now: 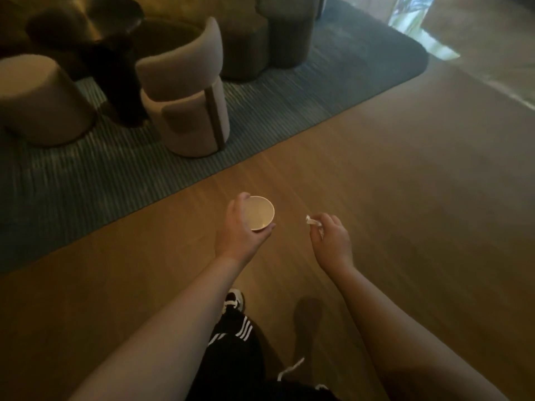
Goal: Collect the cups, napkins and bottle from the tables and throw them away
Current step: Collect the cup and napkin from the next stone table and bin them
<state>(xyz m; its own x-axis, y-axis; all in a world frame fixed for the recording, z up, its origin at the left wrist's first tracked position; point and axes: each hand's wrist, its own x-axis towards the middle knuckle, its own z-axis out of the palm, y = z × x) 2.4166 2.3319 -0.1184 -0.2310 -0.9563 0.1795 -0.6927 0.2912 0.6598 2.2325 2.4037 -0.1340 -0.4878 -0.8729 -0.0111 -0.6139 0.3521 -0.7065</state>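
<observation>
My left hand grips a white paper cup from its left side, the open mouth facing up and the inside looking empty. To the right, my right hand pinches a small crumpled white napkin between thumb and fingers. Both hands are held out over the wooden floor, about waist height, a short gap apart. No bottle or bin shows in the head view.
A grey-blue ribbed rug covers the upper left, carrying beige round armchairs, a beige pouf and a dark low table. Wooden floor stretches ahead and right. My leg and shoe are below.
</observation>
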